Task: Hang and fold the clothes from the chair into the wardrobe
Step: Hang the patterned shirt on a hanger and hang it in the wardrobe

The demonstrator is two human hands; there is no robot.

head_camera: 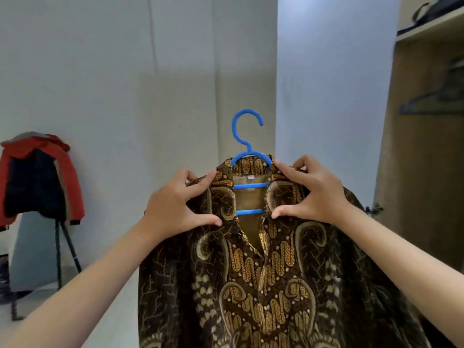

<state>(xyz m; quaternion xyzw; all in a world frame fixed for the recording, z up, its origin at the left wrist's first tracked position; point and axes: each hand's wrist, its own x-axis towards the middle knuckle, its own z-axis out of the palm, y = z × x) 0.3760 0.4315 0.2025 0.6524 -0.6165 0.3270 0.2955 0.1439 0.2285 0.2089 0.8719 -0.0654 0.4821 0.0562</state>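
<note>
A brown and gold batik shirt (263,285) hangs on a blue plastic hanger (247,136) held up in front of me, its hook free above the collar. My left hand (173,207) pinches the shirt's left shoulder and collar between thumb and fingers. On the other side, my right hand (311,194) pinches the right collar and shoulder the same way. The hanger's two crossbars show inside the open neck. The open wardrobe (421,146) stands at the right.
A red and dark jacket (37,179) is draped over a stand at the left, by the pale wall. Inside the wardrobe a dark hanger (431,101) hangs from a rail, and a dark bag (437,8) sits on its top shelf.
</note>
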